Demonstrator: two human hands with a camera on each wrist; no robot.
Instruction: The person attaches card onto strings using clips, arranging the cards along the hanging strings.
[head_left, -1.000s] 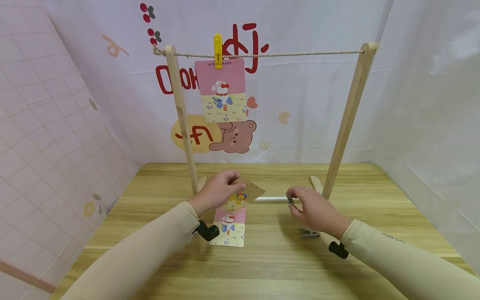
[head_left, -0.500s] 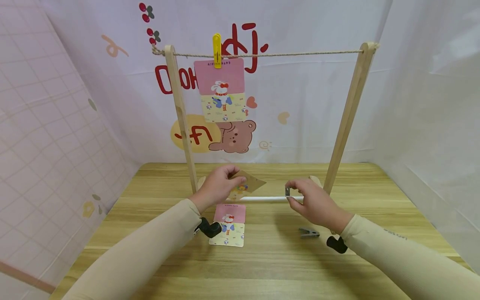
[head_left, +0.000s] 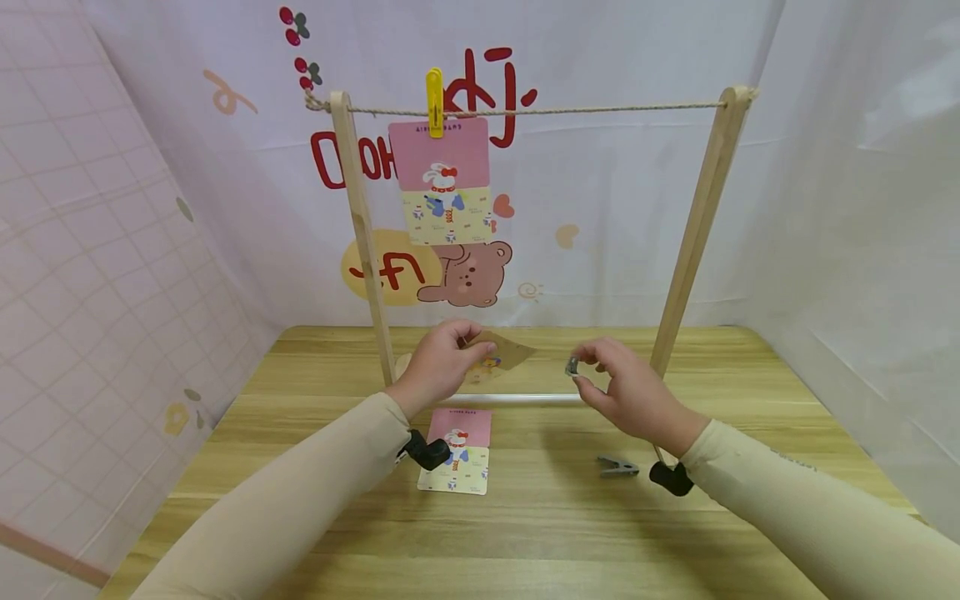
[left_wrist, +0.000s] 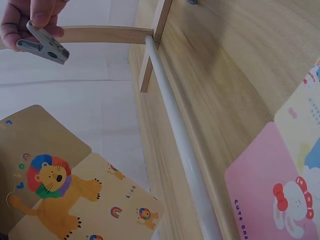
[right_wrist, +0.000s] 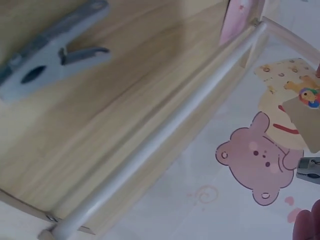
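The lion card [head_left: 510,350], pinched by the left hand's [head_left: 438,367] fingers, points one corner between 2 and 3 o'clock. At 3 o'clock, near but apart, the right hand's [head_left: 633,396] fingers pinch the clip [head_left: 572,367]. The rope [head_left: 585,109] runs well above, at 12 o'clock; the rabbit card [head_left: 468,454] lies at 7.

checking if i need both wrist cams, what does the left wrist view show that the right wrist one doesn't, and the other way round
Only the left wrist view shows the rabbit printed on the pink card.

Only the right wrist view shows the bear and the swirl on the backdrop, and a close side view of the table clip.

Both show the lion card, the clip in the right hand, the rod and at least part of the pink card.
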